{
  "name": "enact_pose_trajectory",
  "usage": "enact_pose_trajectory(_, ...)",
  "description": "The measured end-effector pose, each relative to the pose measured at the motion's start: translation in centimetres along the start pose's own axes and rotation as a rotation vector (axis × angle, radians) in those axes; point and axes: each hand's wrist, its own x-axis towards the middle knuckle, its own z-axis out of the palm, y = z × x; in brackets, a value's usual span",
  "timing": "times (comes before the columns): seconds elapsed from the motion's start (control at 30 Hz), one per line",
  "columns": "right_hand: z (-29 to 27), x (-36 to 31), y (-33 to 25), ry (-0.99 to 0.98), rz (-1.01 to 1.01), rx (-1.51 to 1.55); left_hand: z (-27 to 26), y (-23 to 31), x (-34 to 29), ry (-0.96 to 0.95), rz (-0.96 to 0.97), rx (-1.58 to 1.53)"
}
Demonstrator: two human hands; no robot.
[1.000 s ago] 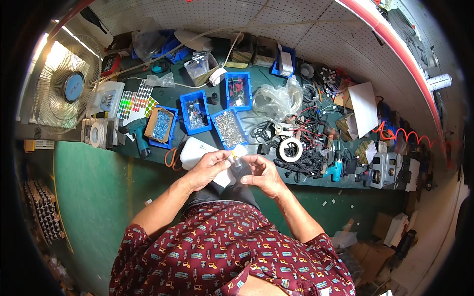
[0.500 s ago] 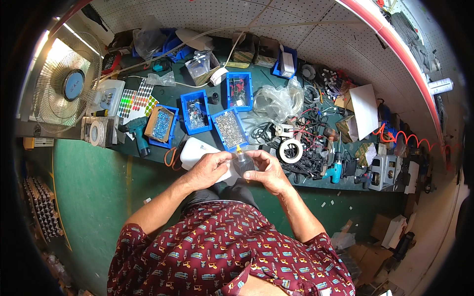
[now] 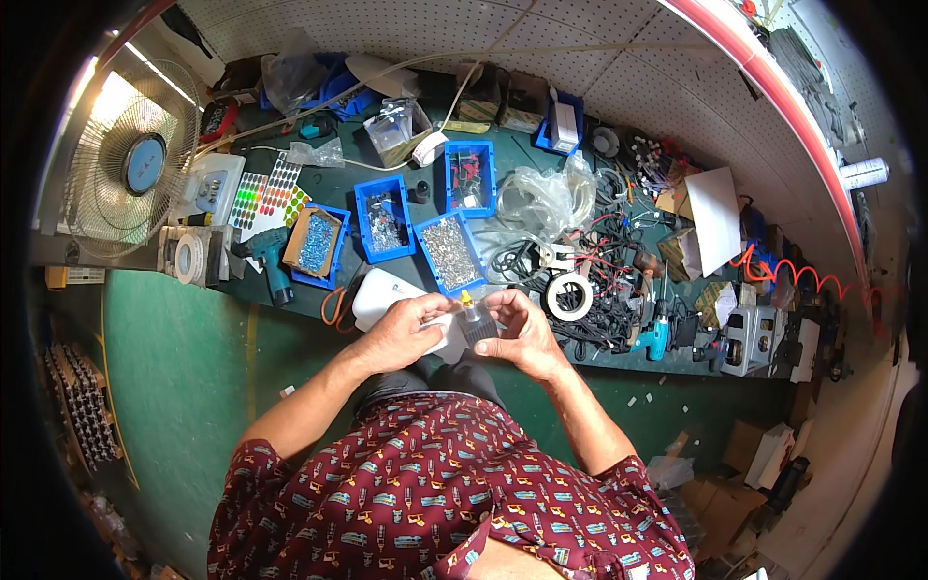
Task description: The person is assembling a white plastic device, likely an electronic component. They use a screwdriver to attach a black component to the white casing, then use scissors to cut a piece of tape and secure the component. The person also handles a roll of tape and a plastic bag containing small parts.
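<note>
In front of my waist, at the bench's near edge, I hold a small dark grey ribbed piece (image 3: 478, 325) with a clear upper part and a yellow tip. My right hand (image 3: 527, 336) grips it, thumb on the near side and fingers along its right. My left hand (image 3: 401, 333) is closed at its left, fingertips pinched near the clear part; whether they hold anything is hidden. A smooth white housing (image 3: 379, 295) lies just beyond my left hand. Directly ahead stands a blue bin of small silvery metal parts (image 3: 450, 253).
More blue bins (image 3: 384, 217) stand on the green bench. A teal cordless drill (image 3: 271, 266) lies left, another (image 3: 656, 329) right. A roll of white tape (image 3: 569, 296) rests by a heap of black cables (image 3: 604, 333). A fan (image 3: 145, 164) stands far left.
The ribbed piece has tilted slightly, its yellow tip shifting a little to the left and nearer. Both hands stay almost in place around it.
</note>
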Motion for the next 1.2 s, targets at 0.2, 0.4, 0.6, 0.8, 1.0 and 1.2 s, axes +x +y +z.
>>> enact_pose_trajectory(0.2, -0.3, 0.2, 0.5, -0.027, -0.002, 0.140, -0.7, -0.1, -0.6, -0.033, -0.074, -0.038)
enact_pose_trajectory(0.4, -0.1, -0.2, -0.1, -0.021, 0.065, 0.180, -0.6, -0.3, -0.8, -0.025, -0.063, -0.080)
enact_pose_trajectory(0.6, -0.6, -0.4, 0.6, 0.029, 0.042, 0.219, -1.8, 0.3, -2.1, -0.006, -0.091, 0.008)
enact_pose_trajectory(0.8, -0.5, -0.5, 0.5, 0.070, 0.024, 0.269, -2.2, -1.3, -3.1, 0.085, -0.169, -0.151)
enact_pose_trajectory(1.0, -0.9, -0.3, 1.0, 0.099, 0.012, 0.302, -0.5, -0.3, -2.6, 0.234, -0.168, -0.162)
enact_pose_trajectory(1.2, -1.2, -0.3, 1.0, 0.193, -0.075, 0.383, -0.2, -1.3, -2.6, 0.320, -0.110, -0.160)
